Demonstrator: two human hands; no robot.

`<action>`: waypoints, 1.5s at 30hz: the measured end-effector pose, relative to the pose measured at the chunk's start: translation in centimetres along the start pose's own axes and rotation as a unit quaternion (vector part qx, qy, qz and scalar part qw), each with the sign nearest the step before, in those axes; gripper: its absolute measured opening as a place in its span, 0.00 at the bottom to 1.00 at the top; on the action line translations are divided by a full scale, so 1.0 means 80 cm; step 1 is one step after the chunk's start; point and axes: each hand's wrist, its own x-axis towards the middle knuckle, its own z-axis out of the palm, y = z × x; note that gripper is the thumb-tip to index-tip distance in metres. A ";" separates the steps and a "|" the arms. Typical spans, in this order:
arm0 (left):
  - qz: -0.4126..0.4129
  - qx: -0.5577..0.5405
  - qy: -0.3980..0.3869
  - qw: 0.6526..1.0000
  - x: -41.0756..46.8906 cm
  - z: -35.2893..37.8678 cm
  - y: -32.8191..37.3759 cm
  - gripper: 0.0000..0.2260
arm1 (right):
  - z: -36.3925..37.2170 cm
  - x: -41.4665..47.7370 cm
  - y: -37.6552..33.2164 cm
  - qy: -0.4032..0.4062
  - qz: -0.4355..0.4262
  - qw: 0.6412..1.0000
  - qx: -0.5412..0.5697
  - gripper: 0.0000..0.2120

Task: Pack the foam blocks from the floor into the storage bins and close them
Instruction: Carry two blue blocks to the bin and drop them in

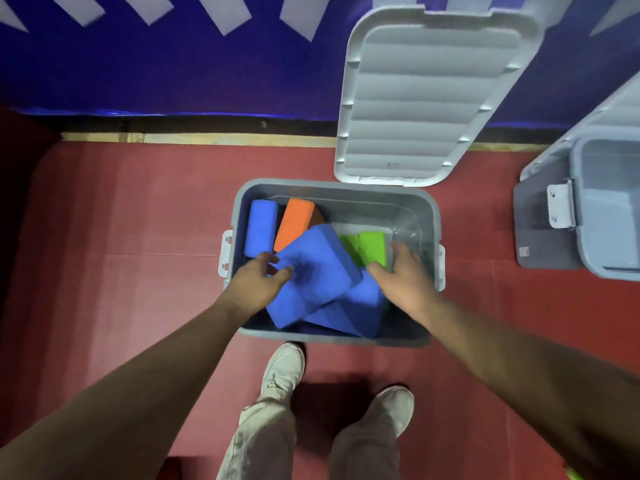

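two grey storage bins are in view, both open. the nearer bin (337, 194) stands on the red floor (138, 237) just ahead of the person's two pale shoes (284, 368). its lid (433, 95) is propped upright behind it against the blue wall (173, 71). the second bin (609, 209) sits well apart at the right edge, only partly in frame.

six foam blocks can be counted in the nearer bin: three blue, one orange and what look like two green. the upright blue block (261, 226) stands at the left wall, with the orange block (298, 221) leaning just beside it. the top blue block (315, 275) lies tilted across the middle, over the lower blue block (362, 306) near the front wall. the green blocks (373, 249) stand side by side to the right of centre.

both hands reach down into the bin, with the top blue block between them. the left hand (259, 277) has its thumb and curled fingers pinching that block's left edge. the right hand (403, 271) is against the green blocks, thumb at their near end and fingers bent down along their right side. whether it truly grips them cannot be told.
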 end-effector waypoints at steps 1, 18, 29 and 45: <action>0.011 0.004 0.008 1.000 -0.006 -0.014 0.019 0.18 | -0.019 -0.005 -0.013 0.009 -0.008 1.000 0.001 0.37; 0.382 0.131 0.039 0.914 -0.337 -0.300 0.558 0.24 | -0.534 -0.394 -0.214 0.280 -0.081 0.956 0.038 0.28; 0.547 0.232 -0.009 0.804 -0.546 -0.179 0.761 0.30 | -0.688 -0.639 -0.047 0.462 0.071 0.881 0.073 0.29; 0.637 0.268 -0.204 0.694 -0.837 0.366 0.817 0.23 | -0.697 -0.886 0.453 0.459 0.305 0.826 0.118 0.37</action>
